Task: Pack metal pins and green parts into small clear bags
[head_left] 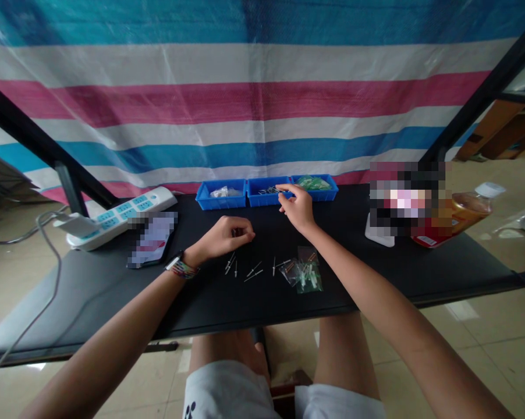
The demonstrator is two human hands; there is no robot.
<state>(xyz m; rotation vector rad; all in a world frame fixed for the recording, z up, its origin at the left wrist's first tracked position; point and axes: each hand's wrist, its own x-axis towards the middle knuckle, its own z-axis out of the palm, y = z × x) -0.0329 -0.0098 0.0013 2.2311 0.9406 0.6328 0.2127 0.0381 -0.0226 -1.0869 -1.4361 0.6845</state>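
My right hand (pixel 298 208) reaches over the front edge of the middle blue bin (pixel 269 199), thumb and index finger bent in a pinch at the metal blind rivets (pixel 269 190) inside. Whether a rivet is between the fingertips is too small to tell. Closer to me on the left, my left hand (pixel 230 235) is curled closed just above the black table; what it holds, if anything, is hidden. Several loose blind rivets (pixel 254 272) lie in front of it. Right of them are small clear plastic bags (pixel 309 278) with green-white and brownish pieces.
The left blue bin (pixel 221 201) holds white pieces, the right blue bin (pixel 327 195) green bags. A white power strip (pixel 123 218) with a cable and a phone (pixel 153 238) lie left. A drink bottle (pixel 458 215) and a white object (pixel 379 233) stand right. A striped sheet hangs behind.
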